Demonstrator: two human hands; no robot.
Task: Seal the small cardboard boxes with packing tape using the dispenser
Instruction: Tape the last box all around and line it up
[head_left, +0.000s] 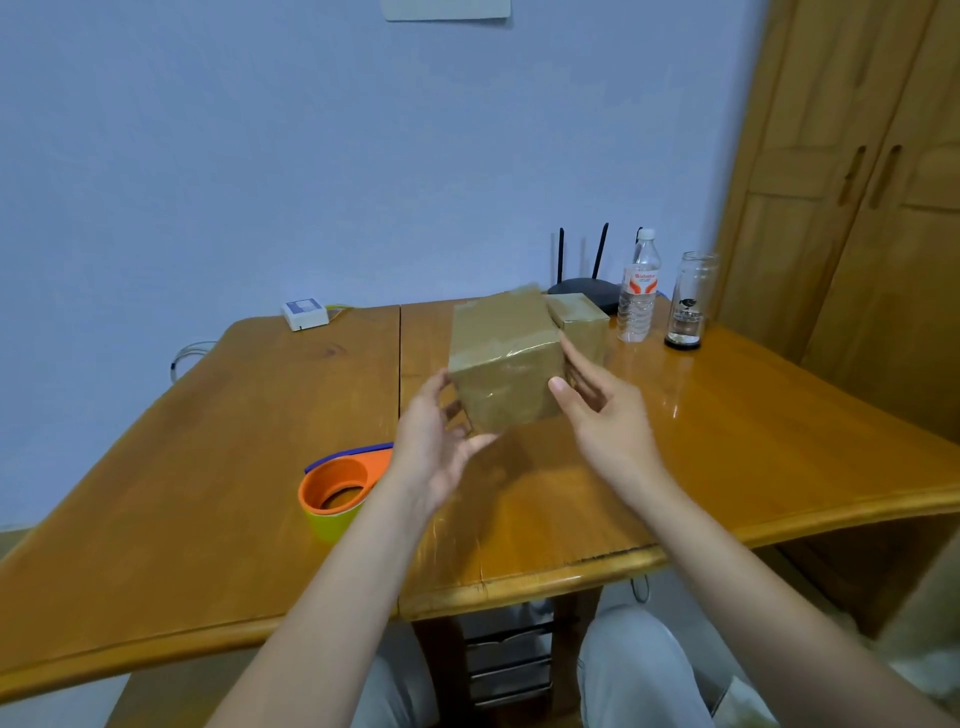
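A taped cardboard box (503, 364) sits tilted above the middle of the wooden bench (218, 467), raised between both hands, with shiny packing tape running across its top and down its front face. The left hand (434, 441) cups the box's lower left corner, thumb under the bottom edge and fingers curled against the left side. The right hand (597, 410) holds the right side, thumb on the front face and fingers behind. Just behind it, touching or nearly so, a second, smaller cardboard box (582, 325) rests on the bench. The orange and yellow tape dispenser (337, 491) lies on the bench to the left, apart from the hands. Farther back stand a plastic water bottle (639, 291), a glass jar (688, 301), a black router (584, 288) and a white adapter (305, 313).
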